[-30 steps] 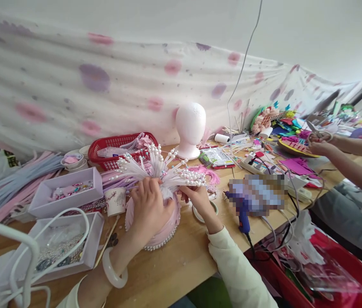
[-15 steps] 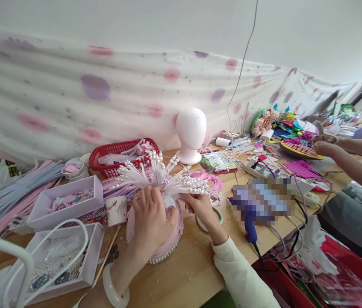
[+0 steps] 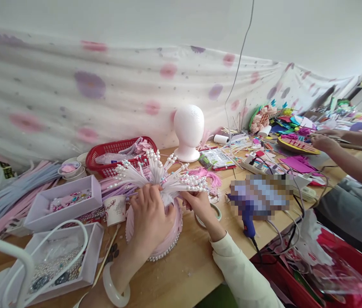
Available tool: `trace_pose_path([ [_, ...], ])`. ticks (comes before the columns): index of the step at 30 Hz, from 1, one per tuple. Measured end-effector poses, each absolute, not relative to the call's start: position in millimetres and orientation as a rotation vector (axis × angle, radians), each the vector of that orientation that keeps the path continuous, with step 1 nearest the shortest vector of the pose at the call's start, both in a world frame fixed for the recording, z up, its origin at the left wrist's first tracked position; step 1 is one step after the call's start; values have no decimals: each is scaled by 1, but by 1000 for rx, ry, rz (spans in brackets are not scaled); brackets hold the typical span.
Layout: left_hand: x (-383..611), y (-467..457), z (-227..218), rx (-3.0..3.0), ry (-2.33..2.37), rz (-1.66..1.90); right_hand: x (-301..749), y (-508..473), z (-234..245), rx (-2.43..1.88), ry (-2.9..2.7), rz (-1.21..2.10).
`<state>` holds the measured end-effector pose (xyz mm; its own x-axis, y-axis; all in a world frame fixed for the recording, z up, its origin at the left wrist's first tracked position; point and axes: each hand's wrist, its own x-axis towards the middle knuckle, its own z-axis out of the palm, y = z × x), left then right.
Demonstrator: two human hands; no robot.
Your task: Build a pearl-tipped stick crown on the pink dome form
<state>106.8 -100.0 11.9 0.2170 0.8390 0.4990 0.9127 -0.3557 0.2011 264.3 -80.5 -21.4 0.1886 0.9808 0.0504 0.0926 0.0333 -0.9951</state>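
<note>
One fan-shaped spray [image 3: 160, 172] of white, thread-like strands tipped with round pearly beads, standing on the wooden bench [image 3: 193, 267] before me, above a domed pink fabric base [image 3: 169, 239] hemmed with a pearl string [image 3: 165, 254]. My left hand [image 3: 151, 207], smooth milky bangle [image 3: 107, 280] at its wrist: fingers curled around the spray's gathered foot, fingertips partly hidden. My right hand [image 3: 200, 207]: thumb and finger pinching strands at its right side. Behind: smooth ovoid foam head [image 3: 189, 130], red lattice plastic basket [image 3: 93, 155]. Left: printed paper cup [image 3: 115, 210], rigid pale box [image 3: 72, 214] of gems. Right: blue glue gun [image 3: 248, 218], corded.
</note>
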Motion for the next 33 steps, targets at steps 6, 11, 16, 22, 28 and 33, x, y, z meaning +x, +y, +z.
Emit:
trace_pose_path([
  [6,107,-100,12,-2341,-1683,-811,264,-80,-25,-1316,-1170,973],
  [11,103,-99,12,-2389,-1681,-862,265,-77,-28,-1294,-1176,925],
  [16,92,-100,8,-2531,-1646,-1017,266,-74,-29,-1314,-1172,943],
  [22,80,-113,3,-2484,-1504,-1275,266,-72,-32,-1285,-1168,932],
  [28,79,-125,6,-2433,-1310,-1449,266,-71,-32,-1276,-1170,938],
  [33,85,-121,6,-2420,-1241,-1336,266,-72,-30,-1263,-1178,914],
])
